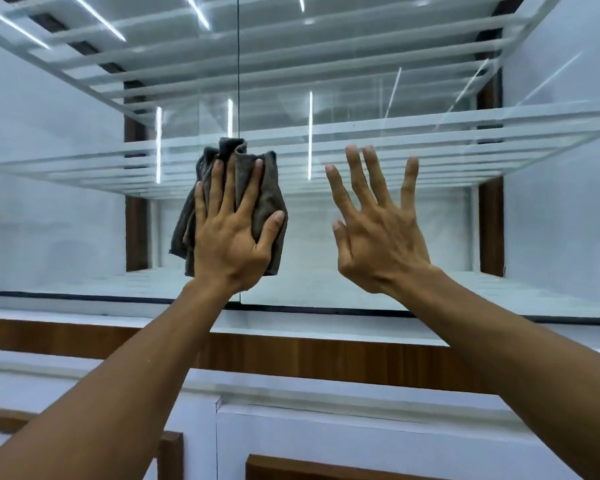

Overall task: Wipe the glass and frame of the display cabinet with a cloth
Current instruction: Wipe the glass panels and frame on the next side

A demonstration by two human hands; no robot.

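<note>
Near the middle edge of the glass (430,237), the left hand (229,237) presses the cloth (272,192) flat with straight fingers. The right hand (378,244), spread wide and bare, might smudge it.

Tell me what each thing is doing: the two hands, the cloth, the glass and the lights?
Glass: shut, two panes meeting at the middle.
Cloth: bunched up, pinned against the glass.
Left hand: flat, fingers straight, pressing the cloth on the glass.
Right hand: open, fingers spread, holding nothing.
Lights: on.
</note>
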